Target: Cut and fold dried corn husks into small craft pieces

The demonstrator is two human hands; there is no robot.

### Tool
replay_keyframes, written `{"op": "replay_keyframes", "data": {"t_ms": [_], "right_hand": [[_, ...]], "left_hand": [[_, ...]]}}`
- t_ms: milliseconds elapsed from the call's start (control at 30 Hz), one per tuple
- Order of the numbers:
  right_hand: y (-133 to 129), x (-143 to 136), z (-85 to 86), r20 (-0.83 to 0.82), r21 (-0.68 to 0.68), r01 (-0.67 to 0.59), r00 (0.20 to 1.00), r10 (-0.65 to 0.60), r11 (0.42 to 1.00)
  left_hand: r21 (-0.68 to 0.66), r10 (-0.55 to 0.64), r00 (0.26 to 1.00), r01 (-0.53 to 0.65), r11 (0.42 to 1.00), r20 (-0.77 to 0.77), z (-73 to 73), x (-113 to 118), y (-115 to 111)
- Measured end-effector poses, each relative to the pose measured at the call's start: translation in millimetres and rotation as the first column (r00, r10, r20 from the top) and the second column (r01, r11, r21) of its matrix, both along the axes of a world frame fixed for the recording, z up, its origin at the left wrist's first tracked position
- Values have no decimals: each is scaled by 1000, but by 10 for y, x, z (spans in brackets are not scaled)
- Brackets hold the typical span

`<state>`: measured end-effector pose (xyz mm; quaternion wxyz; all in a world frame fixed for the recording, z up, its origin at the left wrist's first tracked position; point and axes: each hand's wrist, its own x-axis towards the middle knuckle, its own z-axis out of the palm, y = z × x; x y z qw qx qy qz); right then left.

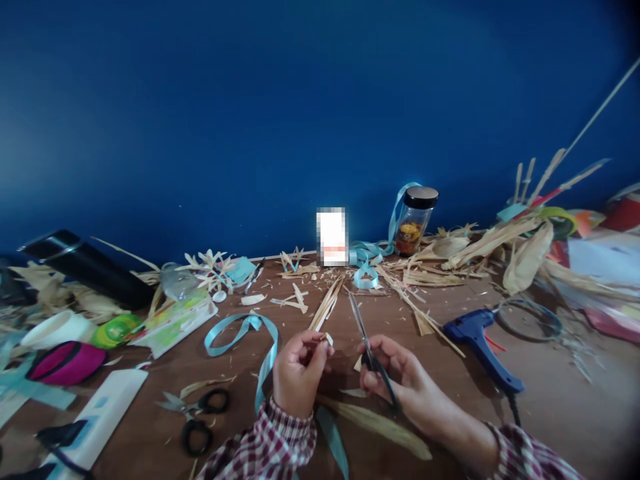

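Note:
Between the thumb and fingertips of my left hand [299,373] is a small pale piece of corn husk [329,339]. My right hand [407,377] grips a pair of dark-handled scissors [359,319], their blades pointing away from me, just right of my left hand and apart from the husk piece. Another small husk scrap [358,363] shows beside my right fingers. Beyond my left hand lies a bundle of narrow husk strips [327,303]. A long dry husk [383,425] lies on the table below both hands.
Light-blue ribbon [274,337] curls beside my left hand. Black-handled scissors [188,408] and a white power strip [107,407] lie left. On the right are a blue glue gun [473,327] and piled husks [500,247]. A lidded jar [413,223] stands near the blue wall.

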<state>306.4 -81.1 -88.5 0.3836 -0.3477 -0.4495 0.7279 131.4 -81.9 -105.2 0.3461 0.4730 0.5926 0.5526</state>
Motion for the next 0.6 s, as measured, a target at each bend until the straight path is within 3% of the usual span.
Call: {"op": "replay_keyframes", "data": {"t_ms": [100, 233, 367, 467, 600], "right_hand": [[17, -29, 3, 3, -22, 107, 994, -107, 994], [66, -27, 6, -1, -73, 169, 985, -170, 983], [104, 0, -4, 18, -94, 147, 989, -146, 985], [110, 0, -40, 17, -104, 103, 995, -102, 989], [103, -9, -102, -9, -86, 67, 998, -68, 994]], "left_hand": [[118, -53, 969, 84, 989, -243, -18, 4, -55], [193, -101, 802, 261, 946, -588, 9, 27, -148], [150, -185, 689, 396, 906, -701, 29, 30, -188], [153, -193, 711, 392, 907, -676, 14, 37, -192], [120, -238, 830, 341, 932, -504, -24, 79, -187]]}}
